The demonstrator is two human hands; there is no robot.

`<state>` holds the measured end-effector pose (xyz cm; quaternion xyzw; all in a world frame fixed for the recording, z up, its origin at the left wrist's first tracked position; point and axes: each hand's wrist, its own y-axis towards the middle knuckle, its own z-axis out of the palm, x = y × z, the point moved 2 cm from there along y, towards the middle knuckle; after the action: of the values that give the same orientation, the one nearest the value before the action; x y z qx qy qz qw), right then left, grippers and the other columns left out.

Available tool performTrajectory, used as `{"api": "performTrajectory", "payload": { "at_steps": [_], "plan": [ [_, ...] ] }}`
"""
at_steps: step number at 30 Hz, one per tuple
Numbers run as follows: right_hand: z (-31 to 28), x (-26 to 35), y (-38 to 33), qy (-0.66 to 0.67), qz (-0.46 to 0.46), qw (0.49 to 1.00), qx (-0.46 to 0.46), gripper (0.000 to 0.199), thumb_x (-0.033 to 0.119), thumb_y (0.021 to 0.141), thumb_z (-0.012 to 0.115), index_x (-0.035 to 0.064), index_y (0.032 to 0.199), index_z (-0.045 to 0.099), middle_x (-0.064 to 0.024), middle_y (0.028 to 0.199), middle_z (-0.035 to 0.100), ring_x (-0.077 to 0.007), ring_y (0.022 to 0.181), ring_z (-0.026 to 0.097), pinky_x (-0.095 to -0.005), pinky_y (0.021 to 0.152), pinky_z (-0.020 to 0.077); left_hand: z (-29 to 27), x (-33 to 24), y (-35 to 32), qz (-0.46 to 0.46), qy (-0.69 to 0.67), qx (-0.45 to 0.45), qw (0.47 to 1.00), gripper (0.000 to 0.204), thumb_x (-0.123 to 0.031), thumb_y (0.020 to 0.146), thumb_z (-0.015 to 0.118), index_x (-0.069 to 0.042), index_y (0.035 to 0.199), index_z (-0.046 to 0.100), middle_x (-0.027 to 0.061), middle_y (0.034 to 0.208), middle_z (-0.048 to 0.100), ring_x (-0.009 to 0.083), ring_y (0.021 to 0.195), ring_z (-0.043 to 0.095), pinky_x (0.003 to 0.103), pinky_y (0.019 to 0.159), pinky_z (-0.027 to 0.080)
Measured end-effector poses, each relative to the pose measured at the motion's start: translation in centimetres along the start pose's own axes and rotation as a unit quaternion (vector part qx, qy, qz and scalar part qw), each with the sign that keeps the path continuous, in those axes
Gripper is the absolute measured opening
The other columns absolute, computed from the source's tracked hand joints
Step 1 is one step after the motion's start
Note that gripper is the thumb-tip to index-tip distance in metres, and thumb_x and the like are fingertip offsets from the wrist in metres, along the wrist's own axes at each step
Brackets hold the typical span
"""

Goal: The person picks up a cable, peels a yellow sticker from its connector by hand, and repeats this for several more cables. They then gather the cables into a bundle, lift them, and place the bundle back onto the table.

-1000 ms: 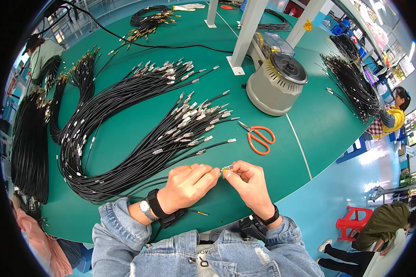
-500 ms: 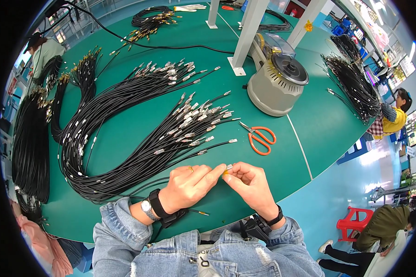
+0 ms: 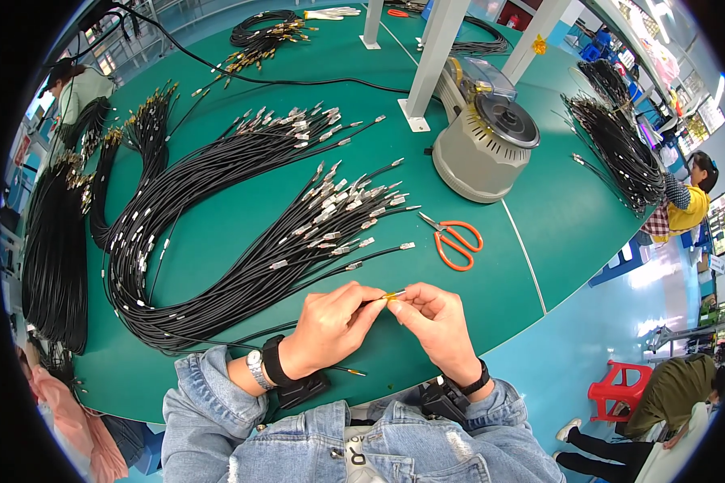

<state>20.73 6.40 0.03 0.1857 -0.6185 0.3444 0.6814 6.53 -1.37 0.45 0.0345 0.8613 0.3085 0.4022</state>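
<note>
Both hands meet above the near edge of the green table. My left hand [image 3: 330,328] pinches a thin black cable close to its end. My right hand [image 3: 439,332] has thumb and index finger closed on the same cable end [image 3: 392,296], where yellow wrapping and a metal tip show between the fingertips. Left of my hands curves a thick bundle of black cables [image 3: 129,266], its many ends carrying silvery-white tags. Beyond my right hand lie orange-handled scissors [image 3: 457,243], touched by neither hand. Under my left wrist, another cable end with a yellow section [image 3: 350,371] rests on the table.
A grey tape dispenser [image 3: 483,157] stands beside a white metal post [image 3: 431,68]. More cable bundles lie at the far left, the back [image 3: 270,36] and the right [image 3: 616,149]. A red stool [image 3: 619,390] stands on the floor, right. Several other people are around the table.
My left index finger has drawn back from the cable end and curled toward the thumb. More of the yellow wrapping shows now. The silvery piece seen earlier appears narrower. My right hand has barely moved.
</note>
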Motion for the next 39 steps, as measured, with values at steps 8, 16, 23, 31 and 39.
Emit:
{"api": "performTrajectory", "payload": {
  "at_steps": [8, 16, 23, 31, 39],
  "plan": [
    [0.1, -0.1, 0.1, -0.011, -0.009, 1.0, -0.008, 0.009, 0.005, 0.086, 0.063, -0.0023, 0.091, 0.061, -0.0032, 0.083, 0.065, -0.0055, 0.072, 0.058, -0.0185, 0.061, 0.046, -0.4, -0.1, -0.1, -0.02, 0.016, 0.037, 0.999, 0.007, -0.004, 0.08, 0.066, -0.003, 0.085, 0.061, 0.0062, 0.056, 0.057, 0.019, 0.046, 0.058, 0.029, 0.041, 0.042],
    [0.4, -0.4, 0.1, -0.01, -0.037, 0.999, -0.01, 0.008, 0.004, 0.085, 0.063, -0.0018, 0.09, 0.061, -0.0021, 0.082, 0.064, -0.0052, 0.073, 0.058, -0.0179, 0.062, 0.0458, -0.5, -0.1, -0.1, 0.034, 0.086, 0.038, 0.995, 0.007, -0.007, 0.082, 0.064, -0.004, 0.082, 0.058, 0.0067, 0.053, 0.053, 0.0217, 0.044, 0.055, 0.031, 0.04, 0.041],
    [0.7, -0.6, 0.1, -0.053, -0.101, 0.993, -0.041, 0.014, 0.006, 0.084, 0.065, -0.0039, 0.093, 0.063, -0.0028, 0.08, 0.061, -0.0057, 0.068, 0.055, -0.0192, 0.061, 0.0441, -0.5, 0.1, -0.3, 0.023, 0.078, 0.04, 0.996, 0.008, -0.009, 0.084, 0.062, -0.004, 0.082, 0.057, 0.0055, 0.052, 0.053, 0.0205, 0.043, 0.055, 0.031, 0.039, 0.041],
    [1.1, 0.4, -0.4, -0.149, -0.094, 0.98, -0.087, 0.024, 0.004, 0.083, 0.065, -0.003, 0.106, 0.062, -0.0045, 0.089, 0.061, -0.0067, 0.075, 0.058, -0.0194, 0.067, 0.0467, -0.5, 0.0, -0.3, 0.0, 0.042, 0.047, 0.998, 0.009, -0.011, 0.088, 0.058, -0.004, 0.083, 0.058, 0.0034, 0.051, 0.053, 0.0184, 0.043, 0.056, 0.03, 0.04, 0.041],
    [0.8, 0.0, 0.7, -0.076, -0.18, 0.98, -0.03, 0.021, 0.002, 0.084, 0.063, -0.0028, 0.104, 0.063, -0.0061, 0.085, 0.06, -0.0119, 0.077, 0.057, -0.0234, 0.07, 0.0477, -1.1, 0.0, 0.3, -0.131, -0.146, 0.115, 0.974, 0.017, -0.016, 0.094, 0.052, -0.003, 0.083, 0.057, 0.0006, 0.05, 0.052, 0.0096, 0.042, 0.05, 0.024, 0.039, 0.037]
  ]
}}
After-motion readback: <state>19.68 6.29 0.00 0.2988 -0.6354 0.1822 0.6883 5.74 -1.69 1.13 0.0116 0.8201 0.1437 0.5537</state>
